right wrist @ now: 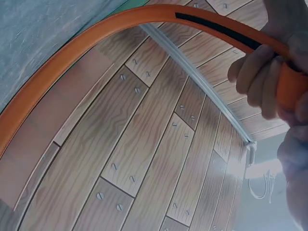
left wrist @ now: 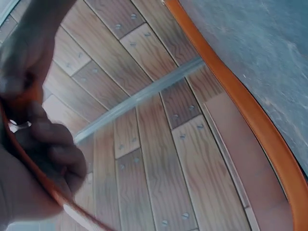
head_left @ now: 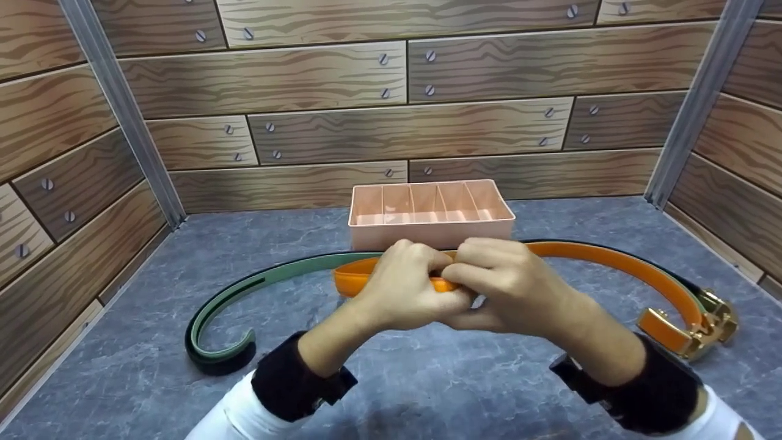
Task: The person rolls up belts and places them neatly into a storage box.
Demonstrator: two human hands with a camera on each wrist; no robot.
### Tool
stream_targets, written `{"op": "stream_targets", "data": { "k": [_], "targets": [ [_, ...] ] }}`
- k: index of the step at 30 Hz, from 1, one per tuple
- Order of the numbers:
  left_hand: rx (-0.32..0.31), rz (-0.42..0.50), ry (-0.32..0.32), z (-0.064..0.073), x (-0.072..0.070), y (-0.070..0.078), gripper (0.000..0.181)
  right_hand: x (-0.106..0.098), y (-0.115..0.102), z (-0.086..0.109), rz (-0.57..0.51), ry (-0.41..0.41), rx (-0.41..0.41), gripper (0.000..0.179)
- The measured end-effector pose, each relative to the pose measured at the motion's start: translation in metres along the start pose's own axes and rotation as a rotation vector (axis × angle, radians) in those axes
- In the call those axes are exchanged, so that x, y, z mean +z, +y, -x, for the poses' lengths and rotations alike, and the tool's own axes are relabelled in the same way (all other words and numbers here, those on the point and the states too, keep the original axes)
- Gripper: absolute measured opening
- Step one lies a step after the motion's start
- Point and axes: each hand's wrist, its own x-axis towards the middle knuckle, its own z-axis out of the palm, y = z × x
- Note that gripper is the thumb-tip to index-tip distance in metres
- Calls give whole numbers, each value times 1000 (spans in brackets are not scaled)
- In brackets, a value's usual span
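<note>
Both hands are together at mid-table, working on an orange belt. My left hand grips its looped end, with fingers curled over the strap. Beside it, my right hand pinches the same part, fingertips meeting the left hand's. The folded piece between them is mostly hidden by the fingers. In the right wrist view, the orange strap arcs away from the hands, a black strip along its tail. Behind it lies a green belt with a dark outer face, its tail curled at the left. Gold buckles lie at the right.
A pink box with several compartments stands behind the hands, close to the belts. Wood-patterned panels enclose the grey marbled tabletop at the back and both sides, with metal posts at the corners.
</note>
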Motion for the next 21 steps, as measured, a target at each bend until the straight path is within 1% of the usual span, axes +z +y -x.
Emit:
{"op": "stream_targets", "data": {
  "k": [2, 4, 7, 8, 9, 10, 11, 13, 15, 17, 19, 21],
  "targets": [
    [47, 98, 1, -1, 0, -2, 30, 0, 2, -1, -55, 66, 23, 16],
    [63, 232, -24, -1, 1, -3, 30, 0, 2, -2, -105, 126, 55, 19],
    [19, 410, -100, -1, 0, -2, 30, 2, 0, -3, -162, 190, 94, 20],
    [-2, 446, -124, -1, -1, -1, 29, 2, 0, -3, -167, 191, 98, 20],
    [-24, 449, -141, -1, -2, -1, 28, 2, -1, -3, -160, 172, 96, 19],
    [-43, 420, -145, -1, -3, -1, 27, 2, -1, -3, -143, 144, 89, 18],
    [-59, 359, -140, -1, -4, -1, 25, 1, -1, -4, -114, 107, 77, 17],
    [-81, 190, -112, -1, -4, -1, 19, 0, -2, -4, -20, 25, 39, 19],
    [-106, -7, -76, -1, -3, 0, 18, -1, -3, -4, 79, -55, -3, 21],
    [-128, -152, -46, 0, 1, 1, 17, -1, -5, -4, 163, -94, -37, 20],
    [-125, -229, -25, 1, 4, 1, 17, 0, -5, -4, 206, -102, -64, 18],
    [-82, -239, -15, 1, 4, 0, 20, 1, -5, -4, 182, -83, -69, 15]
  ]
}}
